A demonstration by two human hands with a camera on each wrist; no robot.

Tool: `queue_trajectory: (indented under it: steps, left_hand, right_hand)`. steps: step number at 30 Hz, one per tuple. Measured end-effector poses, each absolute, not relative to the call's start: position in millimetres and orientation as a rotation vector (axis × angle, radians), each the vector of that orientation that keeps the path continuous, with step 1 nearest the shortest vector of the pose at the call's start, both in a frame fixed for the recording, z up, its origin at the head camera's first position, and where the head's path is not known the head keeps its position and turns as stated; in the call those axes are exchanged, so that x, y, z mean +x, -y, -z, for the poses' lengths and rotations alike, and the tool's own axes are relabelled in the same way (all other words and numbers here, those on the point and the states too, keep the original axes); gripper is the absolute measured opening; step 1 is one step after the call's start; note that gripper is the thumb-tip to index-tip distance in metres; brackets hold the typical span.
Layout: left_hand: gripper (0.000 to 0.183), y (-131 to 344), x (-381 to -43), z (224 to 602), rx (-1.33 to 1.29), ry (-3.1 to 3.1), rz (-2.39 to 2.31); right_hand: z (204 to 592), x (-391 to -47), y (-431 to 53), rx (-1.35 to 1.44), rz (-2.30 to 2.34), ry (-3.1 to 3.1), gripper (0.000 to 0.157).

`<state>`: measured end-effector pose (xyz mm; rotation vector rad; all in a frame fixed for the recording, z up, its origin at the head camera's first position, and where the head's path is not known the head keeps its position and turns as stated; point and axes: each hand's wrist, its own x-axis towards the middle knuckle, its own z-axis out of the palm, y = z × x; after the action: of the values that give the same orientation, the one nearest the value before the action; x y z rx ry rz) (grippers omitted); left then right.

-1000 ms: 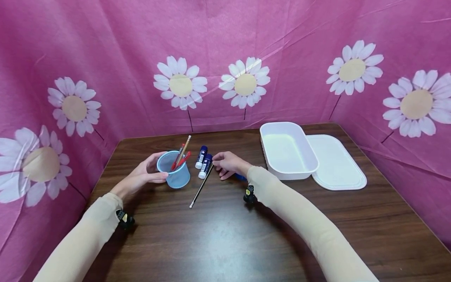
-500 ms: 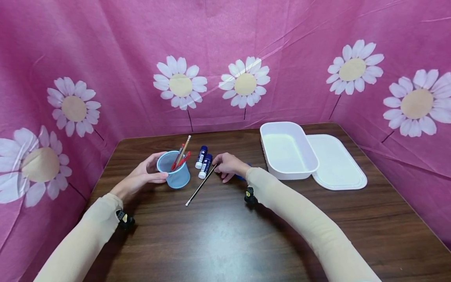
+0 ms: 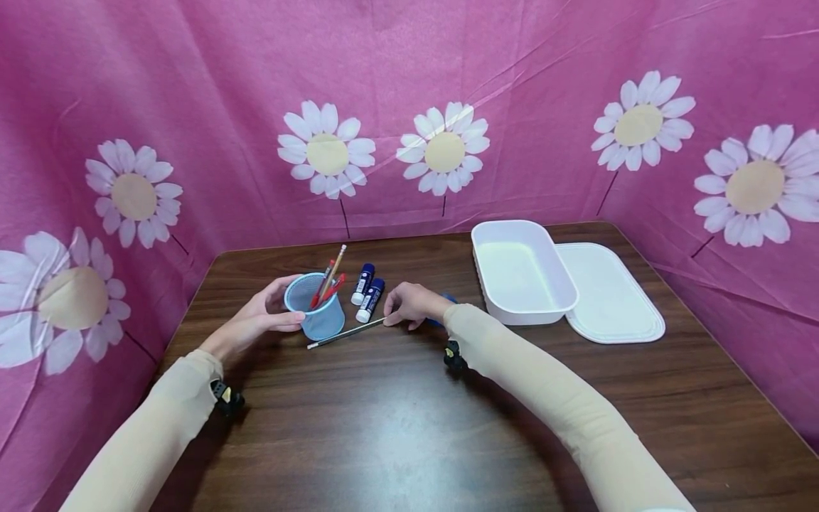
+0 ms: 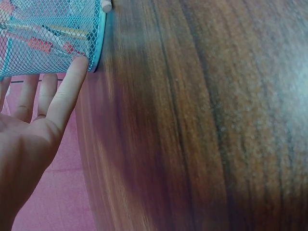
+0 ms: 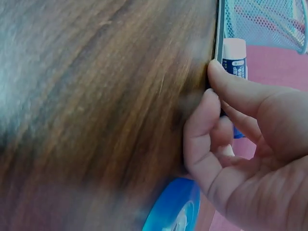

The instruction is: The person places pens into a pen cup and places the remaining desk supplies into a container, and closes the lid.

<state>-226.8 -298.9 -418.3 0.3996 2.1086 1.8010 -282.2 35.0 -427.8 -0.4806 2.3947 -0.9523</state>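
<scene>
Sleeves: two, pale beige (image 3: 153, 419), each with one small black wrist camera (image 3: 228, 400), reaching in over one brown wooden counter (image 3: 288, 441).
Loose pencil: one, dark and thin (image 3: 345, 334), low over the counter in front of the cup and the glue sticks; its long axis runs sideways, the pale end pointing left and slightly toward the person, the other end in the right hand. Whether it touches the cup, I cannot tell.
Right hand: one (image 3: 412, 306), pinching the pencil's end between thumb and fingertips, the other fingers curled.
Left hand: one (image 3: 259, 313), curved around the cup's left side, thumb on the near side, fingers behind.
Cup: one, light blue mesh (image 3: 323, 323), upright.
Cup contents: one yellowish pencil (image 3: 335, 267) leaning right, eraser up, with red pens (image 3: 329, 293); their exact number is unclear.
Blue roll: one (image 5: 175, 202), mostly hidden behind the right wrist in the head view.
Glue sticks: two, blue and white (image 3: 370, 300), lying side by side, blue caps away from the person.
Lid: one, white (image 3: 617, 295), flat, right of the box.
Box: one, white (image 3: 525, 274), upright.
Cloth: pink (image 3: 384, 64), six daisies.
</scene>
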Motion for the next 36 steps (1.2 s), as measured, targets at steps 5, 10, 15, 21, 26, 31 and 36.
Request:
queue_trajectory:
  steps: [5, 10, 15, 21, 26, 31, 36]
  left_hand:
    - [0.075, 300.4, -229.0, 421.0, 0.400, -2.088, -1.815]
    - [0.075, 301.0, -227.8, 421.3, 0.402, -2.089, -1.805]
    - [0.073, 301.1, -227.9, 420.5, 0.399, -2.102, -1.791]
    - [0.074, 300.5, -228.8, 420.3, 0.393, -2.107, -1.800]
    - [0.074, 301.1, -228.2, 420.3, 0.409, -2.104, -1.800]
    - [0.073, 301.6, -228.6, 420.1, 0.427, -2.100, -1.795]
    - [0.073, 301.2, -229.0, 420.3, 0.418, -2.101, -1.791]
  right_hand:
    - [424.6, -282.5, -36.5, -0.484, 0.982, -2.303, 0.013]
    - [425.3, -285.7, -38.6, -0.424, 1.101, -2.172, 0.013]
    - [428.6, -288.5, -38.5, -0.385, 1.211, -2.062, 0.014]
    - [424.0, -290.7, -39.7, -0.353, 1.306, -1.980, 0.023]
    - [421.8, -293.2, -41.9, -0.354, 1.337, -1.948, 0.025]
    - [424.2, -297.5, -43.2, -0.357, 1.385, -1.883, 0.026]
    - [420.6, -298.4, -44.9, -0.376, 1.421, -1.837, 0.029]
